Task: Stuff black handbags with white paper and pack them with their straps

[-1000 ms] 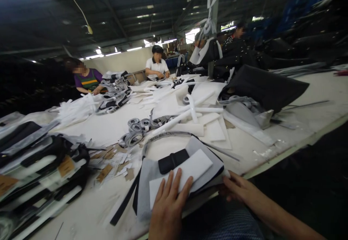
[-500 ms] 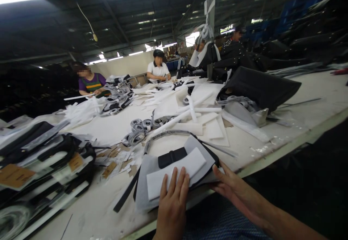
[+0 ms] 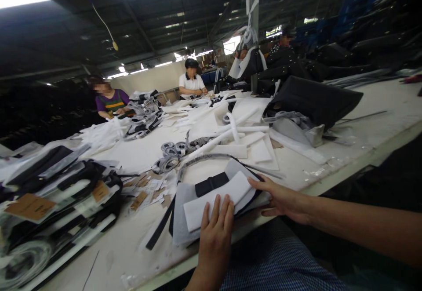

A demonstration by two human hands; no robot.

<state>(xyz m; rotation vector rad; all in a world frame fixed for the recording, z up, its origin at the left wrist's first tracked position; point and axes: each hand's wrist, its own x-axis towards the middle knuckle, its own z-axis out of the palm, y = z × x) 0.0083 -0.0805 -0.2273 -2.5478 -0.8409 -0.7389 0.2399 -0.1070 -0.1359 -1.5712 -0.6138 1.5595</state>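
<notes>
Lower left of the frame: a stack of wrapped bags (image 3: pixel 77 189) on the white table (image 3: pixel 115 256). Right of it, brown and white paper tags (image 3: pixel 139 200) lie scattered.

Lower centre: the bag being worked on, faced with a grey sheet (image 3: pixel 183 218), lies at the near table edge. A black strap (image 3: pixel 161 227) trails from its left side; its handle (image 3: pixel 201 158) arches above. A black tab (image 3: pixel 211 184) lies on the grey sheet, and a white pad (image 3: pixel 237 187) lies slantwise just below the tab.

The left hand (image 3: pixel 216 231) is flat, fingers extended and close together, resting on the pad; it grips nothing.

Right of centre, the right hand (image 3: pixel 285 198) is partly open at the bag's right edge, its uppermost digit by the pad's right end. Whether it pinches pad or bag cannot be determined.

Assessment: the step in hand appears to be positioning the pad over the bag. The next move would call for light, even pressure from the left palm and care at the right corner, lest the pad slide.
</notes>
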